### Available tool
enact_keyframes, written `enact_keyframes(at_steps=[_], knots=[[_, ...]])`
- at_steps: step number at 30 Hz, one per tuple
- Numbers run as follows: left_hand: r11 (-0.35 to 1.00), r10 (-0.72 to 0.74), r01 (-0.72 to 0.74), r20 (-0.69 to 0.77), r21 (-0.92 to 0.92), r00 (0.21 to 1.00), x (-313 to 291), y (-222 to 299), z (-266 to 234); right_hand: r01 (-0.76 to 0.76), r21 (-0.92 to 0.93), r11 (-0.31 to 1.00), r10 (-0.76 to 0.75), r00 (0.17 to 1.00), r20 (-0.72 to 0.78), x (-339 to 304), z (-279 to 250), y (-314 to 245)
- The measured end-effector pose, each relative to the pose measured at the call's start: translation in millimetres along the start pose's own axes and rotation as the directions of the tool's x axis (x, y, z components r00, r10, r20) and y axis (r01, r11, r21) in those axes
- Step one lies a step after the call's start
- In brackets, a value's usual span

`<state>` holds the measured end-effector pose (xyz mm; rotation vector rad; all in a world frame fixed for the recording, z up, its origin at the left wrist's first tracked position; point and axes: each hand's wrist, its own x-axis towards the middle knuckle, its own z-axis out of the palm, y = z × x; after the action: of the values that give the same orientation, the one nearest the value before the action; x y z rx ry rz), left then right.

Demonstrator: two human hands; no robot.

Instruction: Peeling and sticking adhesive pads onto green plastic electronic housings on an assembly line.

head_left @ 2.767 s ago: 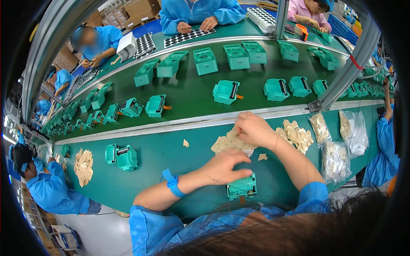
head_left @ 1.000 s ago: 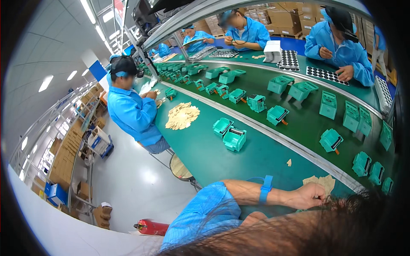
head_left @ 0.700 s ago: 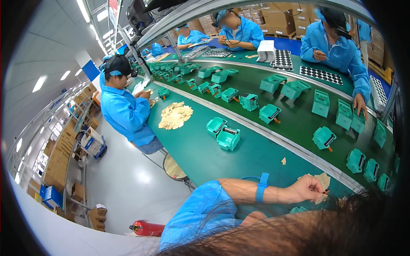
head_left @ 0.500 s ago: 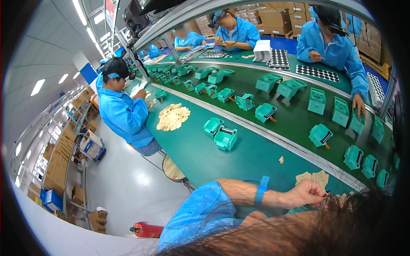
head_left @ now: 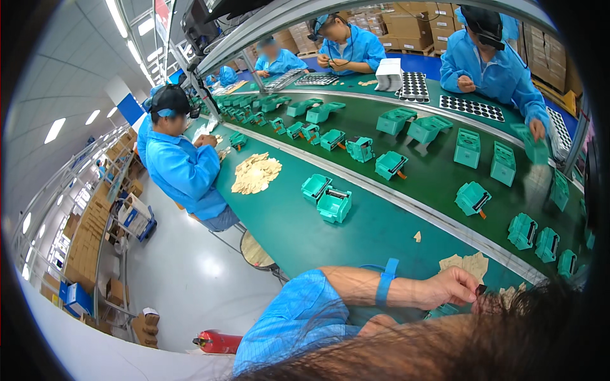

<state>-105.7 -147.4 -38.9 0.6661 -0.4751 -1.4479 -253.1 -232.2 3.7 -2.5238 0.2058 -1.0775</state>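
Observation:
My left hand (head_left: pixel 452 287), its wrist in a blue strap (head_left: pixel 387 282), reaches in over the near right of the green bench. Thumb and fingertips are closed on a small dark flat piece (head_left: pixel 481 289). Below that hand part of a teal plastic housing (head_left: pixel 443 310) shows. Just beyond lie beige paper-like pieces (head_left: pixel 469 265). Dark hair blurs the lower right; a patch of skin by the dark piece may be my right hand, but its fingers cannot be made out. Two teal housings (head_left: pixel 334 204) stand together farther left on the bench.
Beyond a metal rail (head_left: pixel 406 203) runs a green belt (head_left: pixel 426 171) with several teal housings. A heap of beige pieces (head_left: pixel 256 173) lies at the left beside a co-worker (head_left: pixel 181 159). Across the belt another co-worker (head_left: pixel 489 70) holds a housing. A red cylinder (head_left: pixel 219 341) is on the floor.
The dark piece at my left fingertips now shows more clearly, turned upward. Across the belt, the co-worker's hand has lifted a teal housing away from the row.

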Motion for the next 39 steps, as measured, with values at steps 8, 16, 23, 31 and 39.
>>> enact_keyframes(at_steps=[8,16,23,31,39], knots=[[0.991,0.066,-0.073,0.065,0.111,0.996,4.1,-4.7,0.2,-0.039,0.077,0.996,0.038,0.999,0.016,-7.4,-2.8,2.7],[0.995,0.003,-0.011,0.078,0.095,0.997,9.4,-8.0,1.7,-0.053,0.145,0.988,0.070,0.990,-0.120,-24.7,17.0,17.3],[0.995,0.005,-0.018,0.125,0.103,0.992,9.1,-7.4,0.8,0.013,0.186,0.982,0.011,0.992,-0.128,-17.8,9.6,16.5],[0.990,0.013,-0.026,0.097,0.135,0.995,10.4,-11.4,1.6,0.014,0.143,0.990,0.012,0.985,-0.174,-18.4,14.3,13.3],[0.980,0.072,-0.093,0.126,0.175,0.989,11.4,-7.3,7.0,-0.127,0.243,0.962,0.147,0.987,-0.064,-23.1,6.3,16.2]])
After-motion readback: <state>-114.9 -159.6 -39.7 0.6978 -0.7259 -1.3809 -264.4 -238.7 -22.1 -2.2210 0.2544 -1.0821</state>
